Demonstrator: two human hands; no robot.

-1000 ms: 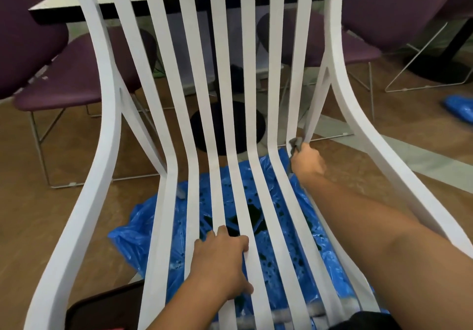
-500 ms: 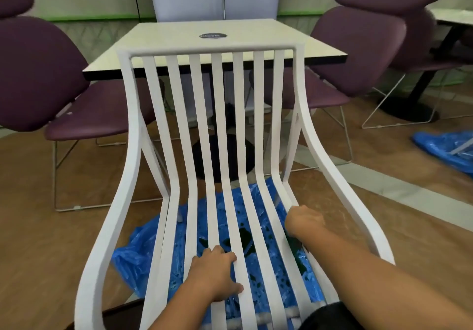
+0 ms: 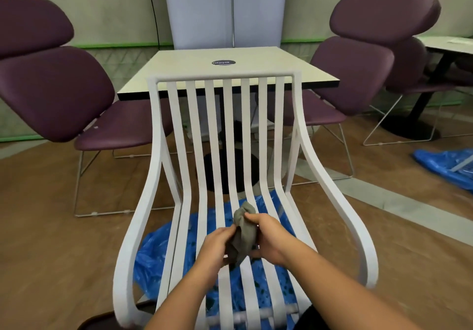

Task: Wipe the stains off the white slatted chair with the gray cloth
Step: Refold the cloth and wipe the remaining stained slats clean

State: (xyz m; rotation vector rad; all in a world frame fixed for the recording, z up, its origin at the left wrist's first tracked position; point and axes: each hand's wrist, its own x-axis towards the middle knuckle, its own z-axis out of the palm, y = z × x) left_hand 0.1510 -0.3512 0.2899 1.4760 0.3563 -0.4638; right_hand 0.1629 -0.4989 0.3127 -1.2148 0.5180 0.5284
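Observation:
The white slatted chair (image 3: 261,135) stands right in front of me, its back toward the table and its seat slats running under my arms. Both hands are above the seat and hold the bunched gray cloth (image 3: 244,229) between them. My left hand (image 3: 217,246) grips the cloth's lower left side. My right hand (image 3: 268,237) wraps the right side, thumb and fingers pinching near its top. I cannot make out any stains on the slats from here.
A blue plastic sheet (image 3: 153,255) lies on the wooden floor under the chair; another blue sheet (image 3: 448,165) lies at the right. A beige table (image 3: 225,71) on a black base stands behind, with purple chairs (image 3: 58,86) on both sides (image 3: 358,73).
My right hand drew back from the chair's right rear corner with the cloth. My left hand let go of the seat slat and took the cloth too. The view pulled back and up.

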